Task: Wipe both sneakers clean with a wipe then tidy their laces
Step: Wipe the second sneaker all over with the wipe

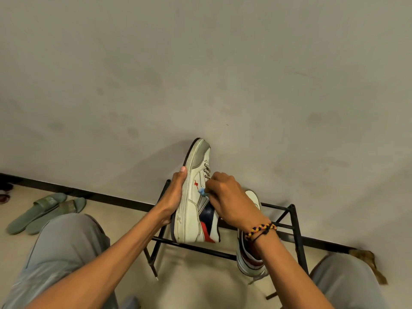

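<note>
While the person is sitting low before a black metal rack (292, 221), the left hand (172, 197) is gripping the sole side of the raised sneaker (196, 192), its thumb lying along the sole edge and the toe pointing far, up the wall (200, 63); just right of it the right hand (225, 195), with a braided bracelet (259, 230) at the wrist, is pinching a small blue wipe (202, 192) and pressing it against the white side panel below the laces (207, 171); the wiping step looks well under way on this shoe. To do it well, I judge the left hand should be holding the shoe steady against the push, while the wipe is working in short strokes along the panel and into the stitched seams, then turning to a fresh face; the grey toe cap and the sole edge look as if they need passes too. At the far left, a pair of green slippers (44, 212) is lying on the floor, well apart; the person's grey-trousered knees (64, 246) are flanking the rack. To the right, the second sneaker (249, 257) is standing toe-up in the rack, partly hidden behind the right wrist; its lace is trailing loose below, and the forearm may be brushing it.
</note>
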